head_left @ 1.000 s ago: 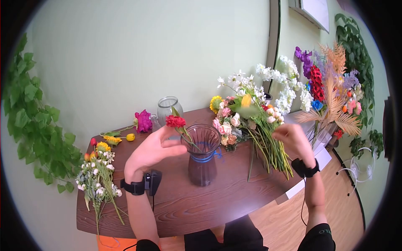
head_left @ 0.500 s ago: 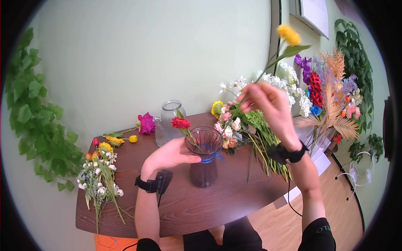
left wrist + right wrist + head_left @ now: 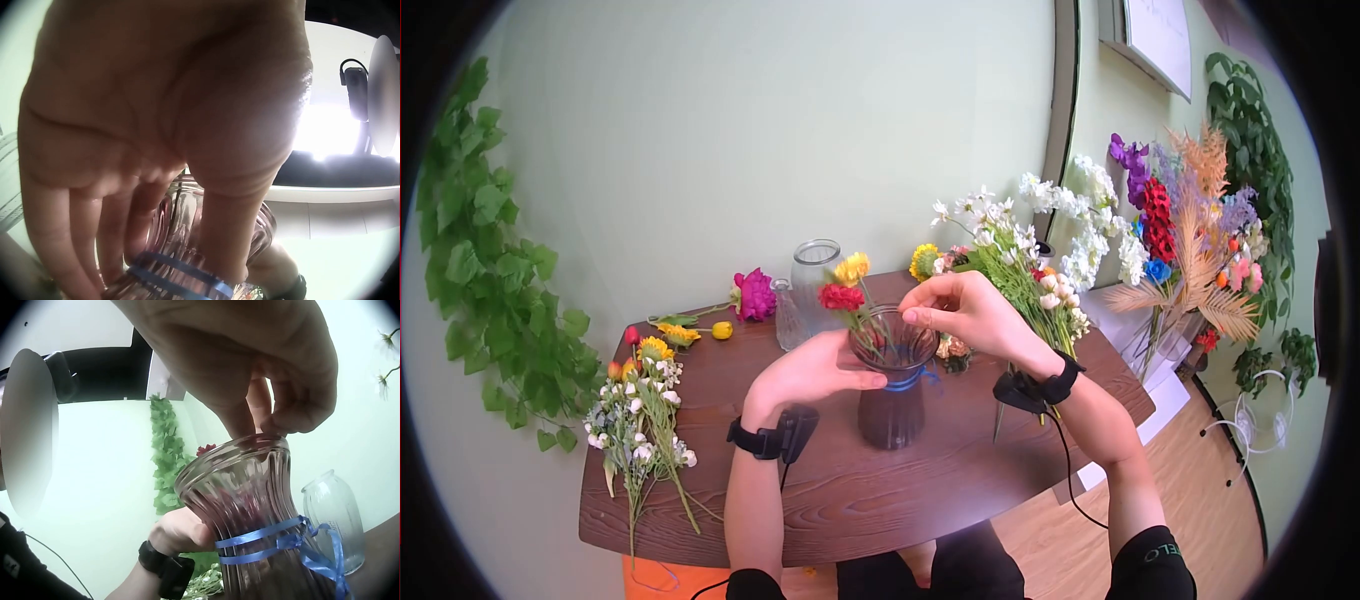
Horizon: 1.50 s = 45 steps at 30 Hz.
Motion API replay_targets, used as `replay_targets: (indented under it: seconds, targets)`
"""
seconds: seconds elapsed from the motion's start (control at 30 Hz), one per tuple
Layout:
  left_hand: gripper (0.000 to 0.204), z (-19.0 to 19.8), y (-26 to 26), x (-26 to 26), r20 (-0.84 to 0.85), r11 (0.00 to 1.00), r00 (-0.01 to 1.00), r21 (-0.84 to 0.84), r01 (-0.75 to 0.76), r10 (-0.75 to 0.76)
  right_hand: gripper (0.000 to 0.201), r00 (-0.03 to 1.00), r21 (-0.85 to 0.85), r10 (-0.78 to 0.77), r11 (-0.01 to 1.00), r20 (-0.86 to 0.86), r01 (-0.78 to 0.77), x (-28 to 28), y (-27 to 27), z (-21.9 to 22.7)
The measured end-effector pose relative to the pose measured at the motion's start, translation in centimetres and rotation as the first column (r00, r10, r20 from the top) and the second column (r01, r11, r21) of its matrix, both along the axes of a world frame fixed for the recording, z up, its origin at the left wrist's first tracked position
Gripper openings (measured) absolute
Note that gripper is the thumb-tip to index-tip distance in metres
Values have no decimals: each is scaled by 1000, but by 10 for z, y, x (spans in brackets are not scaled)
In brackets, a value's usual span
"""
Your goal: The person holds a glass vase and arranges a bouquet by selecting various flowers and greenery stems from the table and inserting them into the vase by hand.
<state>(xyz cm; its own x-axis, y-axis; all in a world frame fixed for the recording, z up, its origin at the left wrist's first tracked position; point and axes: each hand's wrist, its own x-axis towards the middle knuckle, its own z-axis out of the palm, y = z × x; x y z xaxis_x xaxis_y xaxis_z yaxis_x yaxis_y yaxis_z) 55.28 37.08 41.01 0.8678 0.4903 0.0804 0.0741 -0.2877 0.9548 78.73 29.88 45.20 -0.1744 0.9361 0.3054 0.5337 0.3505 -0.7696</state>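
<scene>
A purple-tinted glass vase [image 3: 892,415] with a blue ribbon [image 3: 262,540] round its neck stands on the table. My left hand [image 3: 805,372] holds the vase at the neck, thumb in front and fingers round the far side. In the vase a red carnation [image 3: 840,297] and a yellow flower [image 3: 852,268] lean left over the rim, their heads close together. At the rim's right side are the fingertips of my right hand [image 3: 970,312], loosely bent and apart from both stems in the head view. In the right wrist view these fingers overlap the rim [image 3: 231,452].
Behind the vase stands a clear glass jar [image 3: 815,262]. White and green sprays [image 3: 640,420] lie at the table's left, near a magenta flower [image 3: 754,295]. Right of the vase is a mixed heap of stems [image 3: 1040,290]; farther right, tall flowers fill a container [image 3: 1165,335].
My right hand has brought the yellow flower from the right-hand heap, up and across, into the vase beside the red carnation. My left hand has moved right onto the vase neck.
</scene>
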Motion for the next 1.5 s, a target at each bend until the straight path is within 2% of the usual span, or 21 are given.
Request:
replay_targets:
  seconds: [0.07, 0.13, 0.2, 0.23, 0.33, 0.4, 0.47, 0.5, 0.57, 0.73, 0.83, 0.9, 0.93, 1.13, 1.2, 1.23, 1.43, 1.5]
  targets:
    - [56, 0, 0, -1, -30, 1000, 1000, 0, -1, 1, 19, 1000, -21, -1, 1000, -15, 0, 5, -3, 0]
    - [55, 4, -3, -1, -84, 998, 994, 27, -65, 67, 17, 999, 109, -38, 993, 15, 36, 23, -4, -4]
    - [54, 2, -2, -2, -78, 998, 995, 5, -59, 59, 16, 988, 205, -156, 967, 5, 152, 46, -13, -1]
    - [52, 0, -1, -1, -72, 998, 995, -15, -67, 66, 17, 962, 211, -269, 944, 41, 255, 59, -20, 3]
    - [50, -2, 1, -1, -89, 997, 993, -6, -81, 80, 21, 829, 334, -535, 821, 164, 463, 108, -34, 3]
    - [49, -7, 3, -2, -48, 997, 996, -20, -71, 70, 28, 706, 255, -659, 752, 261, 608, 126, -55, 6]
    - [49, -7, 4, -1, -51, 997, 996, -3, -77, 77, 29, 623, 139, -673, 716, 399, 684, 158, -61, -10]
    - [49, -7, 4, -1, -50, 997, 996, -5, -75, 75, 29, 621, 139, -674, 714, 401, 686, 170, -64, -21]
    - [48, -6, 4, -2, -101, 995, 990, -1, -96, 95, 27, 652, 98, -573, 784, 497, 614, 186, -69, -45]
    - [48, -3, 2, -2, -110, 995, 989, 5, -95, 95, 24, 589, 191, -645, 736, 486, 649, 200, -67, -82]
    - [48, -1, 1, -2, -114, 996, 989, -5, -93, 92, 24, 625, 153, -617, 759, 478, 633, 208, -63, -89]
    - [47, 0, 0, -2, -116, 996, 989, -16, -89, 87, 25, 660, 34, -542, 785, 521, 618, 214, -60, -92]
    - [47, 1, 0, -2, -121, 996, 989, -21, -87, 83, 25, 662, 32, -540, 786, 519, 617, 215, -60, -93]
    - [47, -1, 2, -2, -113, 997, 991, -6, -73, 72, 21, 662, 101, -601, 770, 449, 630, 200, -65, -81]
    - [48, -2, 2, -2, -108, 997, 991, 1, -74, 73, 22, 680, 130, -648, 750, 345, 649, 187, -69, -69]
    - [48, -3, 2, -2, -106, 997, 992, 1, -73, 72, 22, 680, 130, -647, 751, 345, 648, 184, -70, -65]
    - [49, -1, 1, -2, -110, 997, 991, -4, -76, 75, 29, 639, 279, -730, 683, 242, 675, 166, -73, -39]
    - [49, -3, 2, -2, -108, 997, 991, -5, -79, 78, 27, 710, 273, -688, 719, 151, 639, 168, -70, -33]
